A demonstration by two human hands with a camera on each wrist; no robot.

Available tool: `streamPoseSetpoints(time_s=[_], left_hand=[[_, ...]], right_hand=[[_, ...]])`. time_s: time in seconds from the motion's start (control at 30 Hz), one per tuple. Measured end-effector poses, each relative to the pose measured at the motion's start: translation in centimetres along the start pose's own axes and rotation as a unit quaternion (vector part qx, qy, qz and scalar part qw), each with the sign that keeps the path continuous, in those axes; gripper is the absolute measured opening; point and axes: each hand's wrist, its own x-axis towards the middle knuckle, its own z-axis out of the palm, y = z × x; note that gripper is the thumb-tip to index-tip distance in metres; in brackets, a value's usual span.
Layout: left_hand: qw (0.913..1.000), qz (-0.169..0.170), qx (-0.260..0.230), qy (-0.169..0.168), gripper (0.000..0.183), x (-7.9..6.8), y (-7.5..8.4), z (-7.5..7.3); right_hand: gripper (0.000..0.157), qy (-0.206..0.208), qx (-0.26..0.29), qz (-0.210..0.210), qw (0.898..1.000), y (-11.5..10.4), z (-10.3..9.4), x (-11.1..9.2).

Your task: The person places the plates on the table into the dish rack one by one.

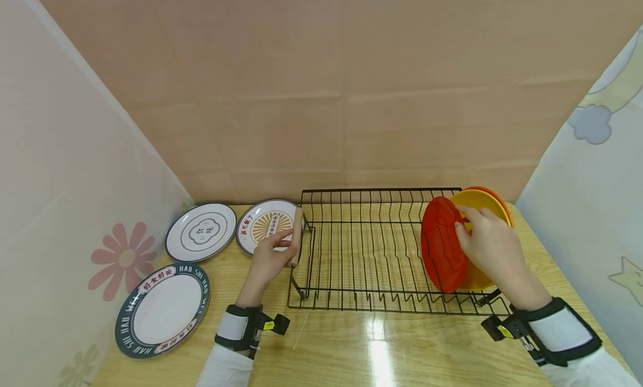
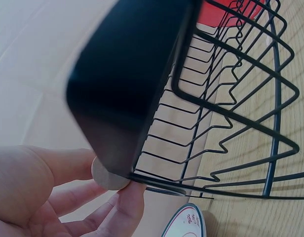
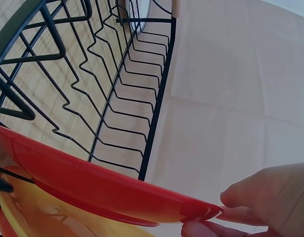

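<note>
A black wire dish rack (image 1: 366, 292) stands on the wooden table with a light wooden handle (image 1: 297, 236) at its left end. My left hand (image 1: 271, 258) grips that handle, thumb on one side and fingers on the other. At the rack's right end a red plate (image 1: 442, 247) stands on edge between the wires. My right hand (image 1: 489, 242) pinches its rim (image 3: 206, 210) between thumb and fingers. Right behind the red plate stand a yellow plate (image 1: 477, 200) and an orange plate (image 1: 507, 208), partly hidden by it and the hand.
To the left lie a white plate with grey print (image 1: 183, 239), a white plate with a yellow sunburst (image 1: 256, 214) and a dark-green-rimmed plate (image 1: 171, 309). A brown paper backdrop (image 1: 341, 96) rises behind the rack, with pale printed side walls left and right.
</note>
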Motion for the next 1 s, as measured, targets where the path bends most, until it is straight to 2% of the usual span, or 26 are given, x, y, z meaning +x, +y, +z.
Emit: streamPoseSetpoints(time_s=[0.27, 0.53, 0.67, 0.8, 1.0], left_hand=[[0.9999, 0.006, -0.009, -0.006, 0.046, 0.1, -0.2, 0.1], [0.9991, 0.043, -0.005, -0.006, 0.044, -0.1, -0.3, 0.0], [0.9994, 0.032, -0.01, -0.005, 0.044, -0.2, -0.3, 0.0], [0.9992, 0.039, -0.005, -0.005, 0.044, -0.2, -0.2, 0.1], [1.0, 0.005, -0.005, 0.0, 0.046, 0.1, -0.1, 0.1]], right_hand=[[0.034, 0.003, -0.009, -0.001, 1.0, 0.0, 0.0, -0.2], [0.034, 0.014, -0.009, -0.001, 1.0, -0.3, -0.8, -0.5], [0.035, 0.024, -0.002, -0.006, 1.0, -0.3, -1.2, -0.7], [0.037, 0.036, 0.003, -0.014, 0.999, -0.2, -1.7, -1.2], [0.038, 0.05, 0.008, -0.018, 0.999, 0.2, -2.3, -2.0]])
